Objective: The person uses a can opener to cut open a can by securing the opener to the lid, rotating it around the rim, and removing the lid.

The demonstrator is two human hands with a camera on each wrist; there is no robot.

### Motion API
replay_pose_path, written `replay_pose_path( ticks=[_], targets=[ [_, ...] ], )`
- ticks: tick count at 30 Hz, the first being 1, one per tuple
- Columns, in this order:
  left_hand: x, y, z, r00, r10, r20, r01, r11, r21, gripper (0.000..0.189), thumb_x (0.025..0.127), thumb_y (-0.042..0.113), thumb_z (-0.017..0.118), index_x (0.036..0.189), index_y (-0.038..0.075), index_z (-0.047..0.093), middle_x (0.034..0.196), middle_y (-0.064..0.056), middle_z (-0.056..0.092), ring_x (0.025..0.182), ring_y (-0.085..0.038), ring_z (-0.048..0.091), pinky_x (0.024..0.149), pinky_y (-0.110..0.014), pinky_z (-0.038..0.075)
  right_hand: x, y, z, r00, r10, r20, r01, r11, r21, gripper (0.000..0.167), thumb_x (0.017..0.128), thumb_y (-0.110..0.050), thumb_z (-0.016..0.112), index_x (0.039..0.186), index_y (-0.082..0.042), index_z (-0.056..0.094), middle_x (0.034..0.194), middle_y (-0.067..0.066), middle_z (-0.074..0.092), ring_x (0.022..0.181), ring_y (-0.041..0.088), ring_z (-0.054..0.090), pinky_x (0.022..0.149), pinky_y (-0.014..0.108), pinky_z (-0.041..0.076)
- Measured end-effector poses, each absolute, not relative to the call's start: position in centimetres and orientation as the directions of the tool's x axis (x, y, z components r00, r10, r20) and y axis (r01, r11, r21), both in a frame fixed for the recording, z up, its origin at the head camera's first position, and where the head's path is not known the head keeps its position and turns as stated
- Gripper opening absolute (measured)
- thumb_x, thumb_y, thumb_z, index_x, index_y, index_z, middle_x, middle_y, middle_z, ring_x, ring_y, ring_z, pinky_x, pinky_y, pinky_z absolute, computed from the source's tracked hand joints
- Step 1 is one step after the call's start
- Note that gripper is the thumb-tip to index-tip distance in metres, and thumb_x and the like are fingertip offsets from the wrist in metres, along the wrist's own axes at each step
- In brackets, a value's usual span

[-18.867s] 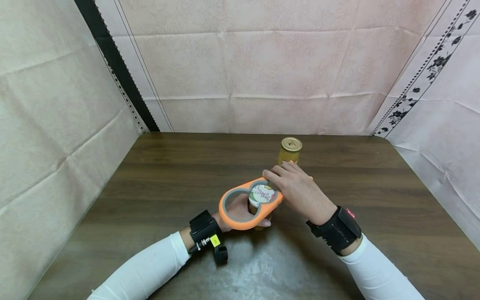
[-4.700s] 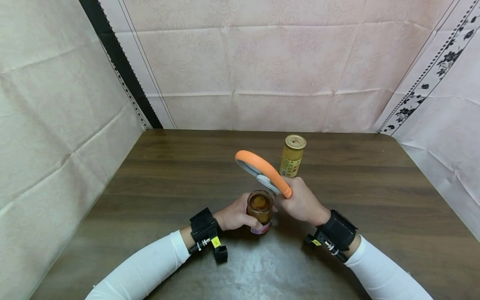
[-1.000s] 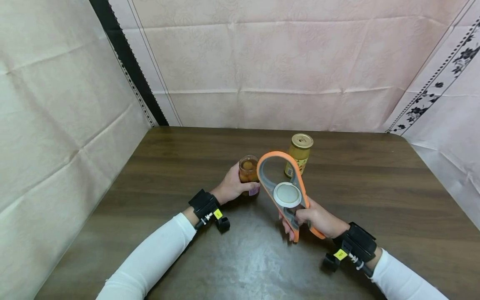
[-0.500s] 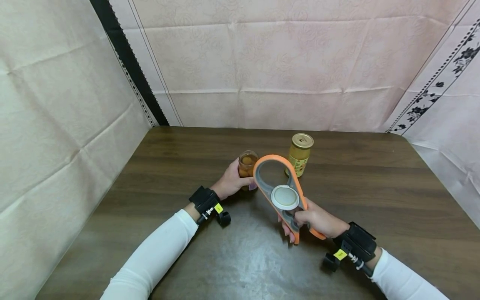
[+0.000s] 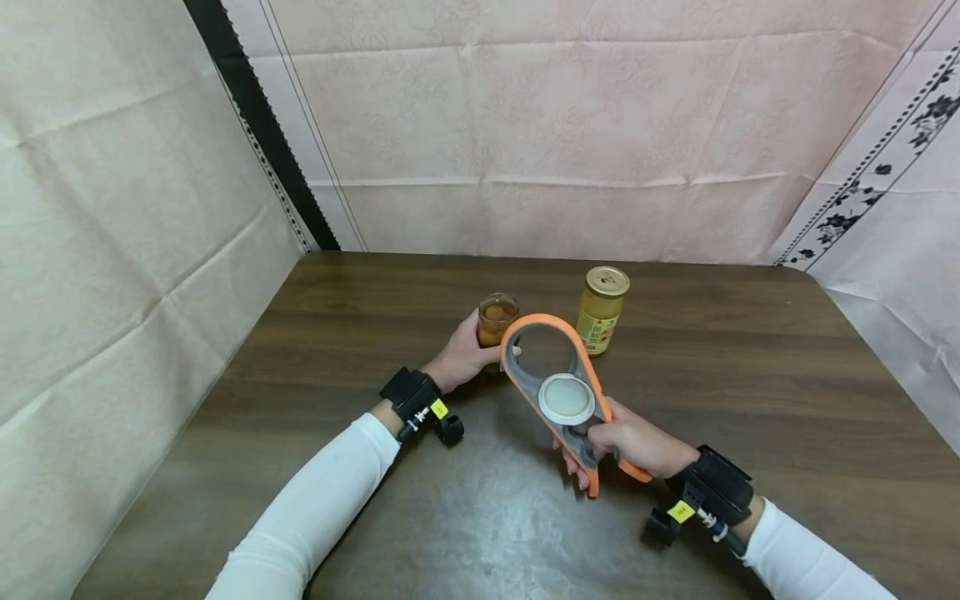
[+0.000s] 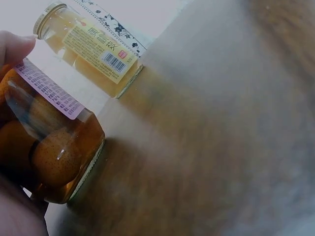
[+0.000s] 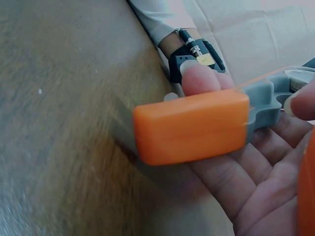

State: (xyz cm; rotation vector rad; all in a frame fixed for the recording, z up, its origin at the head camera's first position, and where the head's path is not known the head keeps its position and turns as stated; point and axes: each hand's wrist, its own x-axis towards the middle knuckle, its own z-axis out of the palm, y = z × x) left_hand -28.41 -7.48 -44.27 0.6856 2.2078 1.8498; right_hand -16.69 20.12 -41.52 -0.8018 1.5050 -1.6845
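toward the far edge of the table (image 5: 450, 533), the left hand (image 5: 465, 354) curls round a brown jar (image 5: 495, 323); farther from that edge, the right hand (image 5: 630, 437) grips an orange opener (image 7: 192, 128) with a white lid (image 5: 566, 400). the pinkish label (image 6: 49, 91) is unreadable; a nearby yellow jar (image 5: 602, 312) shows printed characters and a barcode (image 6: 114, 61).

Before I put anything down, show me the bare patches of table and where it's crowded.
Bare table: left, between its edge and the left sleeve; right, beyond the closed jar and right hand; near side, between left sleeve and right sleeve. Crowded: the middle, where left hand, open jar, orange opener with white lid, and closed jar bunch together.
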Motion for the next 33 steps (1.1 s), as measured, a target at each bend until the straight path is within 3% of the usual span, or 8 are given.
replay_pose_path(
  ticks=[3,10,19,27,33],
  targets=[
    [-28.6,-7.4,-44.3,-0.883,0.445,0.147,0.221,0.118,0.968,0.066,0.091,0.012,0.076,0.146,0.017,0.041,0.137,-0.011,0.059,0.123,-0.025,0.060,0.109,-0.044,0.047,-16.6,20.0,-41.5,-0.540,-0.841,-0.023,0.121,-0.050,-0.991,0.037,0.086,0.010,0.034,0.120,0.019,0.049,0.093,0.015,0.063,0.077,0.022,0.067,0.076,0.044,0.060],
    [-28.8,-7.4,-44.4,-0.876,0.457,0.153,0.209,0.073,0.975,0.064,0.092,0.013,0.075,0.146,0.016,0.040,0.130,-0.014,0.062,0.114,-0.024,0.063,0.102,-0.039,0.051,-16.4,19.8,-41.6,-0.532,-0.846,-0.005,0.099,-0.057,-0.993,0.034,0.089,0.008,0.034,0.119,0.020,0.044,0.093,0.015,0.065,0.073,0.021,0.069,0.073,0.041,0.060],
    [-29.5,-7.3,-44.6,-0.897,0.415,0.156,0.222,0.117,0.968,0.066,0.091,0.019,0.077,0.146,0.021,0.042,0.136,-0.008,0.059,0.124,-0.024,0.058,0.110,-0.047,0.045,-16.4,19.6,-41.6,-0.500,-0.866,0.000,0.060,-0.034,-0.998,0.019,0.097,0.004,0.041,0.110,0.016,0.047,0.093,0.011,0.063,0.075,0.015,0.068,0.074,0.037,0.060],
    [-29.9,-7.2,-44.6,-0.906,0.390,0.164,0.227,0.120,0.966,0.070,0.089,0.027,0.080,0.146,0.021,0.041,0.136,-0.007,0.059,0.125,-0.024,0.057,0.112,-0.047,0.043,-16.5,19.4,-41.7,-0.497,-0.868,0.002,-0.004,0.000,-1.000,0.014,0.095,0.008,0.046,0.106,0.015,0.053,0.083,0.036,0.054,0.077,0.015,0.066,0.077,0.038,0.060],
    [-30.1,-7.2,-44.8,-0.912,0.370,0.176,0.238,0.130,0.963,0.071,0.090,0.029,0.079,0.149,0.023,0.039,0.144,-0.007,0.054,0.137,-0.025,0.050,0.118,-0.050,0.036,-16.3,19.2,-41.7,-0.491,-0.871,0.010,0.018,-0.022,-1.000,0.018,0.097,0.007,0.053,0.111,0.019,0.052,0.092,0.024,0.062,0.084,0.014,0.068,0.081,0.035,0.059]
  ],
)
